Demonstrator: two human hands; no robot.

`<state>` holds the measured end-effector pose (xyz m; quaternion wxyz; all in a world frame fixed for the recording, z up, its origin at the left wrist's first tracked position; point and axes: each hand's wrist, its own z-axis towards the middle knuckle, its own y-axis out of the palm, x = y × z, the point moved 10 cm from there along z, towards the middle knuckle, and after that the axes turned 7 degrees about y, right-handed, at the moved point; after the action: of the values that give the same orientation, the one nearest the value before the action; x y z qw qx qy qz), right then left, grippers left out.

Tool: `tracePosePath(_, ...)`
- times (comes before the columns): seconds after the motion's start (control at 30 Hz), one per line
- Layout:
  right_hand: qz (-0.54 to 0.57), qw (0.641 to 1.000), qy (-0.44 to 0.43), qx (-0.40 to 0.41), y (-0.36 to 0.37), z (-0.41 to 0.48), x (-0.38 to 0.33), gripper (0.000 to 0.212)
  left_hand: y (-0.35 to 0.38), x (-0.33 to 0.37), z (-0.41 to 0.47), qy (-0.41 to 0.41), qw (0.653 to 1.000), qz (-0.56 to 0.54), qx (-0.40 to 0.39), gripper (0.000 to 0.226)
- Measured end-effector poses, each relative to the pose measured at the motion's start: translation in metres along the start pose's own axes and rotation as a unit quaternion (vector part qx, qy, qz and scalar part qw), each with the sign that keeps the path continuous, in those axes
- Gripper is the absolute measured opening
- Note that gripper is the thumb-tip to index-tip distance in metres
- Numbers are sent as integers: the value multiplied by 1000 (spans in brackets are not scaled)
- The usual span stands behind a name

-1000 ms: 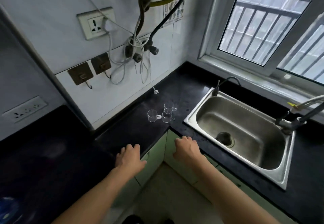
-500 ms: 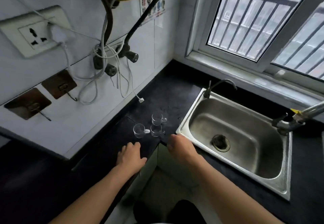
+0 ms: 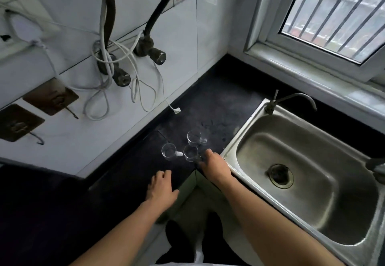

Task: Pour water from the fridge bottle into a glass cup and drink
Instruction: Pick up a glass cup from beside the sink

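Glass cups, three small clear ones with handles, stand clustered on the black stone countertop (image 3: 218, 99) in the corner of a kitchen, just left of the stainless-steel sink (image 3: 312, 182). We see the farthest cup (image 3: 194, 138) with its handle turned toward the sink, the left cup (image 3: 168, 151) beside it, and the nearest cup (image 3: 190, 153) between the two. Our right hand (image 3: 214, 166) lies at the counter's edge, knuckles up, its fingertips (image 3: 205, 154) right at the nearest cup's handle; we cannot tell whether they grip it or only touch it, since the fingers curl under and away from us. Our left hand (image 3: 161, 188) rests flat near the counter's front edge, fingers loosely spread, holding nothing, apart from the cups. White cables (image 3: 133, 82) hang in loops from dark hoses (image 3: 108, 15) on the tiled wall above, and two brown adhesive hooks (image 3: 50, 97) are stuck to the tiles at left. A slim curved tap (image 3: 291, 99) rises at the sink's far corner beneath the barred window (image 3: 333, 11).
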<state>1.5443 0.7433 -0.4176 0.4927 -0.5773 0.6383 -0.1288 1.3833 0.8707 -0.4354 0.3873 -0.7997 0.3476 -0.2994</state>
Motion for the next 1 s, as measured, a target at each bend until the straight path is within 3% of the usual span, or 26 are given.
tracePosePath(0.1,11,1000,-14,-13,5,12,0,18,9,-3,3,-29,999,-15,2,80)
tracePosePath(0.43,96,995,-17,-37,9,17,10,10,23,-5,2,-42,996,56,47,77)
tracePosePath(0.67,122,990,-44,-49,6,0,16,12,30,-7,1,-46,998,47,25,83)
tracePosePath(0.73,107,991,-63,-48,6,-9,12,10,29,-8,1,-41,999,4,27,80)
tracePosePath(0.8,101,990,-82,-57,9,-18,4,8,21,-16,2,-60,990,-115,60,67)
tracePosePath(0.83,104,988,-90,-63,11,-23,0,8,17,-23,1,-90,968,-215,88,57)
tracePosePath(0.87,103,987,-102,-68,13,-29,-7,8,14,-31,-4,-134,924,-338,116,46)
tracePosePath(0.93,105,982,-131,-81,18,-40,-26,10,17,-39,-17,-202,778,-578,143,30)
tracePosePath(1.0,104,976,-161,-105,25,-52,-46,10,15,-32,-29,-213,640,-725,138,23)
